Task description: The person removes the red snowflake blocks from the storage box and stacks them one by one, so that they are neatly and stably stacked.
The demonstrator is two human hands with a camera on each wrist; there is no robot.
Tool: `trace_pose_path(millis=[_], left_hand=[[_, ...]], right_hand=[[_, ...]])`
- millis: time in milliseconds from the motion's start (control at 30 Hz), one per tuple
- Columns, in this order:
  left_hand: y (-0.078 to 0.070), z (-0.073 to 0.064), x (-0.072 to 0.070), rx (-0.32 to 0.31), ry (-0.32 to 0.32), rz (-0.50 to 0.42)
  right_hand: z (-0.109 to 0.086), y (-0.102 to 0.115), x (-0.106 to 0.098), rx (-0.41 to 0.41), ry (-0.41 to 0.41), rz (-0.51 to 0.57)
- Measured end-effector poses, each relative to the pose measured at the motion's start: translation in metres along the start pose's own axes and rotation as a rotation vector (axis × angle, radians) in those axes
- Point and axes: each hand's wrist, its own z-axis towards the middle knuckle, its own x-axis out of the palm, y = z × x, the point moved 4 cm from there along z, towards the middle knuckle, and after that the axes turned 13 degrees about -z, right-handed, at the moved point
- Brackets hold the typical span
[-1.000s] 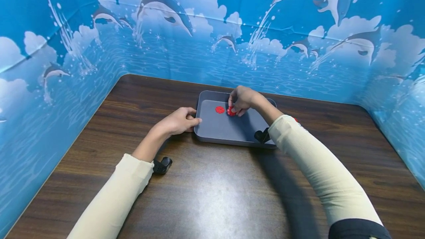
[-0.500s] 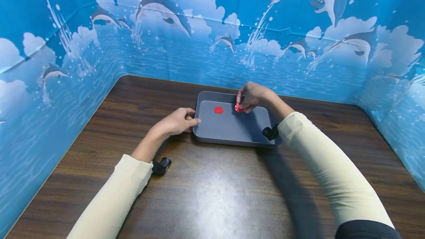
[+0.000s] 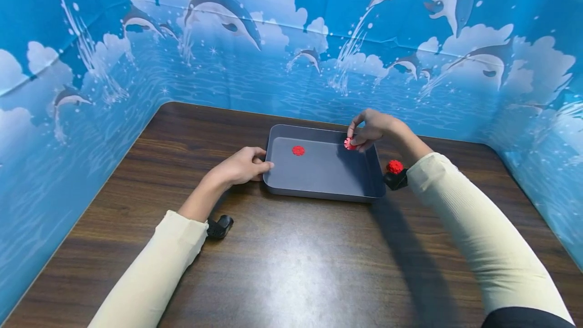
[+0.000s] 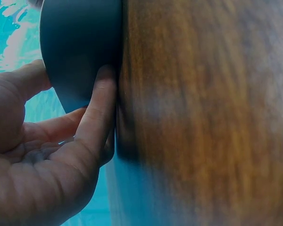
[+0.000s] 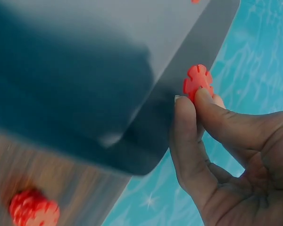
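Observation:
My left hand [image 3: 243, 166] grips the left end of a grey rectangular tray [image 3: 319, 194], with the thumb at the rim and other fingers against its side in the left wrist view. Between thumb and fingers, my right hand [image 3: 371, 128] pinches a red notched plastic disc [image 5: 197, 81]. That hand is over the tray's far right corner, and the disc is held up above the tray. A second red notched disc [image 3: 298, 151] lies flat on the tray floor, left of the middle.
A small pile of red notched discs [image 3: 394, 167] sits on the wooden table [image 3: 218, 282] just right of the tray, beside the right wrist camera [image 3: 396, 180]. Behind the table hangs a blue cloth [image 3: 255, 75] printed with dolphins.
My right hand has moved right and slightly back, carrying the pinched disc away from the one lying in the tray. The red pile has come into view past the sleeve. The left hand stays put.

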Motion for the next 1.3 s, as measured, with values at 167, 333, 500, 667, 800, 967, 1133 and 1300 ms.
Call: trace_pose_path(millis=[167,333,500,667,800,967,1133,1300], left_hand=[[0.0,0.0,-0.001,0.003,0.001,0.0],[0.001,0.0,-0.001,0.007,0.004,-0.007],[0.0,0.001,0.0,0.005,0.001,-0.009],[0.0,0.003,0.002,0.006,0.007,-0.005],[0.0,0.003,0.001,-0.003,0.003,0.006],[0.0,0.002,0.0,-0.004,0.002,0.006],[0.001,0.003,0.001,-0.014,0.002,0.006],[0.0,0.002,0.001,-0.008,0.004,0.008]], right_hand=[[-0.006,-0.019,-0.007,0.0,0.009,-0.012],[-0.01,-0.038,-0.014,0.011,0.002,-0.041],[-0.017,-0.057,-0.016,0.042,-0.011,-0.059],[-0.026,-0.084,-0.018,0.058,-0.014,-0.121],[-0.029,-0.104,-0.014,0.106,0.033,0.011],[-0.031,-0.122,-0.008,0.147,0.069,0.106],[-0.032,-0.13,-0.003,0.141,0.072,0.134],[-0.031,-0.133,0.001,0.154,0.073,0.157]])
